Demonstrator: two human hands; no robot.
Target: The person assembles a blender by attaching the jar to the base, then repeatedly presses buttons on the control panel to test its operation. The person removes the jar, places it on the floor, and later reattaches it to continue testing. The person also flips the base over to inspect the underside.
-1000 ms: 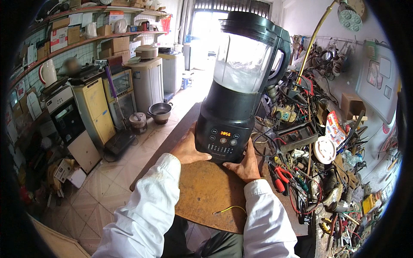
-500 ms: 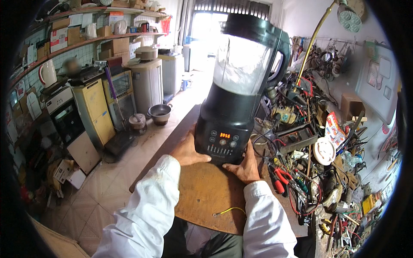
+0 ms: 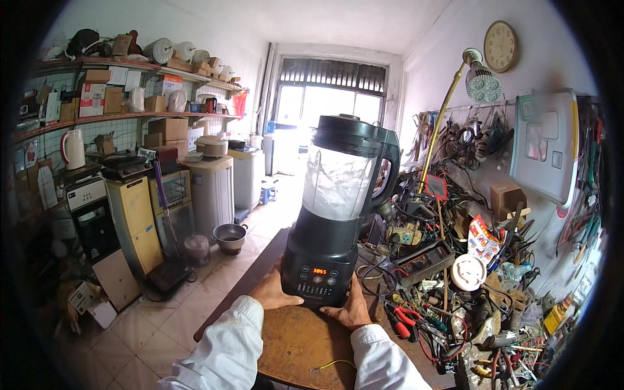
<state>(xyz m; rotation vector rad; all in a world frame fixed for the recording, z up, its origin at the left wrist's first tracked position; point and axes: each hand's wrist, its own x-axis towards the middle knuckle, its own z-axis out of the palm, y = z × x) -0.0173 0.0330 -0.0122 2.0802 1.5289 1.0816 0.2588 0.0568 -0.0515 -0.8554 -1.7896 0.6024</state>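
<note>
A black blender (image 3: 320, 250) stands on the worn wooden board (image 3: 286, 341) in front of me, its panel showing lit orange digits. The clear jug (image 3: 335, 182) has a black lid and handle and holds something white and blurred. My left hand (image 3: 273, 290) grips the lower left of the base, thumb along its bottom front. My right hand (image 3: 348, 304) grips the lower right side, its thumb also at the bottom edge. A thin yellow wire (image 3: 331, 364) lies on the board nearer to me.
At right, a heap of tools and cables (image 3: 429, 325) sits under a gooseneck lamp (image 3: 434, 140). A steel pot (image 3: 229, 240) is on the tiled floor (image 3: 149, 344). Old appliances (image 3: 133, 227) and loaded shelves (image 3: 156, 117) line the left wall; a bright doorway (image 3: 292, 104) is behind.
My view has tilted upward, so the blender and both hands appear lower and the ceiling and wall clock now show. Both hands stay on the base.
</note>
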